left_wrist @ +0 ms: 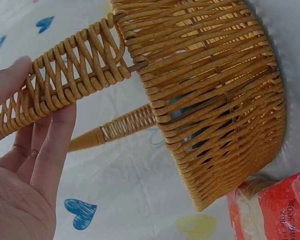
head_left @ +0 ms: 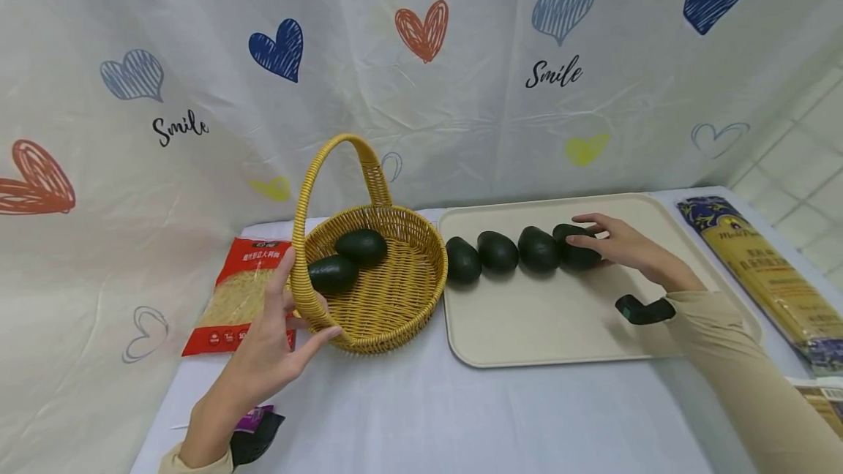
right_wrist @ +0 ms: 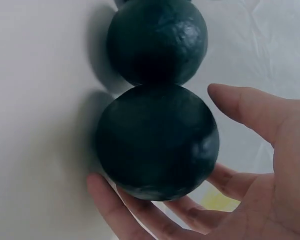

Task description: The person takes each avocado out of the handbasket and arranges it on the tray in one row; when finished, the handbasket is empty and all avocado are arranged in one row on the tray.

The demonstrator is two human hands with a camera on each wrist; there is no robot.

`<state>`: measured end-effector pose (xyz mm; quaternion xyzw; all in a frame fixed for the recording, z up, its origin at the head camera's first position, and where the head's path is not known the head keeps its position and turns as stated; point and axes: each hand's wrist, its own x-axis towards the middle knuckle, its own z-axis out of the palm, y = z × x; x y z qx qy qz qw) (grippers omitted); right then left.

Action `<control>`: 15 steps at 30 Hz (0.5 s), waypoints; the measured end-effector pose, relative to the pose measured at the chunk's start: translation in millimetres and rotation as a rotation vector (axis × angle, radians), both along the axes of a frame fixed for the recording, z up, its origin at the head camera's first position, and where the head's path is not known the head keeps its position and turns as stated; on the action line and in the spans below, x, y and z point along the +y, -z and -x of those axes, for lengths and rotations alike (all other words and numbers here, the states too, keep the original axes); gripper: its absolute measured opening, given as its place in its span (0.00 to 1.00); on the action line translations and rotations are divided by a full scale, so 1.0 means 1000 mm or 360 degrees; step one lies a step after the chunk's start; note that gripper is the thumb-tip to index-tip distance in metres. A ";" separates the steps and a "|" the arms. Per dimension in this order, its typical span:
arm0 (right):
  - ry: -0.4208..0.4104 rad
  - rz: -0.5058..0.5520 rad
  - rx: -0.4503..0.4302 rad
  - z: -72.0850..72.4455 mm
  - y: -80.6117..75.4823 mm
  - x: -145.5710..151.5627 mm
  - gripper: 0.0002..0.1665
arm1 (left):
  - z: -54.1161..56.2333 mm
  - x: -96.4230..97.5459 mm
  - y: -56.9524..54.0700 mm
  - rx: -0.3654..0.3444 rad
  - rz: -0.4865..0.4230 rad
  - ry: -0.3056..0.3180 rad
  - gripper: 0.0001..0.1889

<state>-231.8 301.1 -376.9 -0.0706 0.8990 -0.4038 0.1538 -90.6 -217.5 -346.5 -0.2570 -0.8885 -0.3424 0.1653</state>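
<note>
A yellow wicker basket (head_left: 395, 328) with a tall arched handle stands on the table, two dark green avocados (head_left: 361, 247) inside. My left hand (head_left: 263, 350) holds the basket's handle (left_wrist: 80, 67), thumb on one side and fingers on the other. On the beige tray (head_left: 527, 328), several avocados (head_left: 497, 252) form a row along the left and middle. At the row's right end, my right hand (head_left: 622, 243) is around the last avocado (right_wrist: 157, 142). In the right wrist view its fingers curve beside and below that avocado, while the thumb stands slightly apart from it.
Left of the basket lies a red pasta packet (head_left: 240, 291), partly covered by the left hand. A long yellow pasta packet (head_left: 764, 269) lies right of the tray. Behind the table hangs a white cloth (head_left: 474, 115) printed with hearts. Another package (head_left: 823, 401) shows at the right edge.
</note>
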 end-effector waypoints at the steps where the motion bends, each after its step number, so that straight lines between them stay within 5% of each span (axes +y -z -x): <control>1: -0.0002 -0.0003 0.0007 0.000 -0.001 0.001 0.44 | 0.000 0.000 0.000 -0.0003 0.0003 -0.0005 0.71; 10: 0.0038 -0.0027 0.0064 0.000 -0.011 0.004 0.43 | -0.001 0.001 0.000 -0.0008 0.0013 -0.0025 0.71; 15: 0.0046 -0.0135 0.0358 -0.007 -0.037 -0.020 0.37 | -0.001 0.001 0.000 0.0003 0.0028 -0.0034 0.70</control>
